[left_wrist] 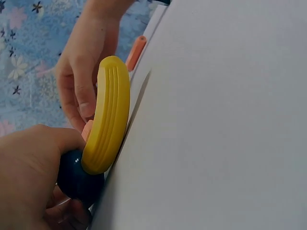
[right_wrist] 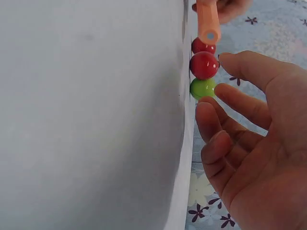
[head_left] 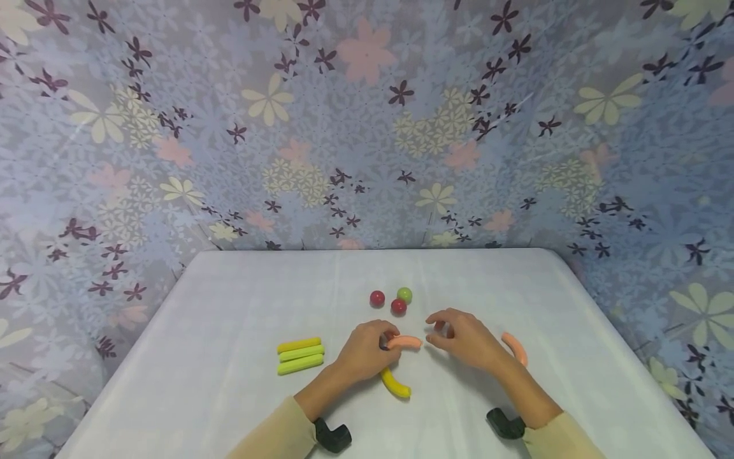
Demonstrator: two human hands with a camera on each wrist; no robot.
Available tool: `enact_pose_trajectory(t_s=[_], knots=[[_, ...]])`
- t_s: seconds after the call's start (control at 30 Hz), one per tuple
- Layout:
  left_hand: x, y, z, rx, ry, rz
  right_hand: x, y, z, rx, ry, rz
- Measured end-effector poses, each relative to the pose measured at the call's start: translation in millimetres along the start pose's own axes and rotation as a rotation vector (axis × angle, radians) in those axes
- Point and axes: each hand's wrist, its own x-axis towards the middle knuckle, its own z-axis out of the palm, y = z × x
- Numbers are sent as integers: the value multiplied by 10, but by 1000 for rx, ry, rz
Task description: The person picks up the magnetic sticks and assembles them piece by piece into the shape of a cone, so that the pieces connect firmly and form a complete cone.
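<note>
White bench, floral backdrop. Left hand (head_left: 364, 350) pinches orange curve (head_left: 404, 342) by its left end; long axis points right at the right hand (head_left: 461, 338), fingers loose, empty, just beside.

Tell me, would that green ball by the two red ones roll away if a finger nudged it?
Probably. The green ball looks round and glossy, so it would likely roll at a light push across the flat white table. It seems hard and light, like plastic. The red balls beside it might stop it on that side.
</note>
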Motion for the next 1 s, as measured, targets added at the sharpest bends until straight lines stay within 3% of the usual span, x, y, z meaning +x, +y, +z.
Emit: enact_pose_trajectory(t_s=[0.37,0.73,1.0], knots=[[-43,-123,-10,-82,14,3,210,60,60,172,-22,-8],[-30,-150,-13,-81,28,21,355,51,120,219,4,-26],[-22,-147,-12,-77,15,-7,438,43,185,257,8,-54]])
